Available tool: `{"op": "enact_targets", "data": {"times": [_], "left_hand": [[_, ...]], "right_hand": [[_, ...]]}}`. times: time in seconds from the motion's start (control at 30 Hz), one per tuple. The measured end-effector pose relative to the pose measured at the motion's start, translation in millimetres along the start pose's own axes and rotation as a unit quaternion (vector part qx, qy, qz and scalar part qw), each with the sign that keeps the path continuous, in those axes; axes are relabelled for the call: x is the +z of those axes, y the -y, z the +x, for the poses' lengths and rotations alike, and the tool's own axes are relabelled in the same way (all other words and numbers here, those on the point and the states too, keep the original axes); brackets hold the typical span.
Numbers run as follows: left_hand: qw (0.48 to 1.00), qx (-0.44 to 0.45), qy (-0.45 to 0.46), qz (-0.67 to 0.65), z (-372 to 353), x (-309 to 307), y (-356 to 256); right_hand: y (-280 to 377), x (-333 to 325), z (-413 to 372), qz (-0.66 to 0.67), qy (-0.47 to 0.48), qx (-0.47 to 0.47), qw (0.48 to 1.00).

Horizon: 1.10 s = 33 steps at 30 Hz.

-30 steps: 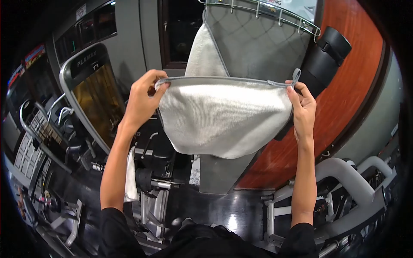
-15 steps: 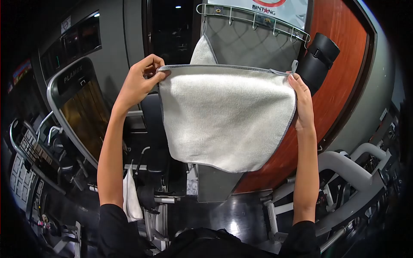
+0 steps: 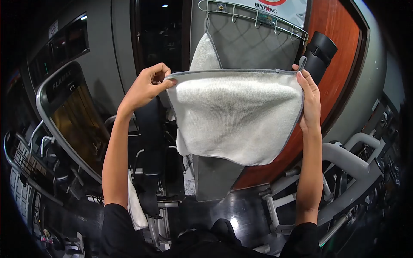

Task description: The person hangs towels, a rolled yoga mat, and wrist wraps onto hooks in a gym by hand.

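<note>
A white towel (image 3: 236,112) with grey edging is spread out in the air between my two hands. My left hand (image 3: 150,86) pinches its upper left corner between thumb and fingers. At the upper right corner, beside a small grey loop, my right hand (image 3: 309,96) grips the cloth. Behind it, another white towel (image 3: 205,53) hangs by its loop from a wall hook rack (image 3: 234,13); its lower part is hidden by the held towel.
A black rolled mat (image 3: 320,53) stands by the reddish-brown door (image 3: 340,34). Gym machines flank me, one with a tall panel (image 3: 77,116) at left, one with grey arms (image 3: 344,159) at right. Another white cloth (image 3: 136,206) hangs low left.
The held towel and both hands have shifted slightly right in view, and its lower edge has swung up a little. The surroundings have shifted left a little. Both hands keep their hold.
</note>
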<state>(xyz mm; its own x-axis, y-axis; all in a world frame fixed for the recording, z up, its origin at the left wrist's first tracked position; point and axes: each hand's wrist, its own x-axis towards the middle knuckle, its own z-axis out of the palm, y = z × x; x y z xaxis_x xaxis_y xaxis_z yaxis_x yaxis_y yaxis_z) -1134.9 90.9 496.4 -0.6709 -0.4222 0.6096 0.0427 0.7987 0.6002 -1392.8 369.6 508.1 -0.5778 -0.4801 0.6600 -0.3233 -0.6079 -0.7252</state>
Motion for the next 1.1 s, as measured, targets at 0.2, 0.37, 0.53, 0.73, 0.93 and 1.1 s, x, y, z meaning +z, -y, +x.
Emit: {"op": "enact_targets", "data": {"times": [0.2,0.37,0.53,0.73,0.93,1.1], "left_hand": [[0.991,0.067,0.045,-0.106,2,22,-21],[0.98,0.101,0.056,-0.161,7,55,-60],[0.978,0.095,0.049,-0.178,24,64,-68],[0.98,0.132,-0.012,-0.148,41,57,-77],[0.97,0.18,-0.157,-0.046,78,42,-71],[0.976,0.049,-0.112,-0.179,112,32,-69]], "right_hand": [[-4,30,-4,-0.046,0.055,-0.02,0.997],[-27,81,-13,-0.035,0.076,-0.043,0.996],[-36,107,-10,-0.039,0.08,-0.065,0.994],[-28,126,10,0.018,0.042,-0.045,0.998],[-25,155,54,-0.038,0.022,-0.081,0.996],[-39,173,100,-0.081,-0.037,-0.128,0.988]]}}
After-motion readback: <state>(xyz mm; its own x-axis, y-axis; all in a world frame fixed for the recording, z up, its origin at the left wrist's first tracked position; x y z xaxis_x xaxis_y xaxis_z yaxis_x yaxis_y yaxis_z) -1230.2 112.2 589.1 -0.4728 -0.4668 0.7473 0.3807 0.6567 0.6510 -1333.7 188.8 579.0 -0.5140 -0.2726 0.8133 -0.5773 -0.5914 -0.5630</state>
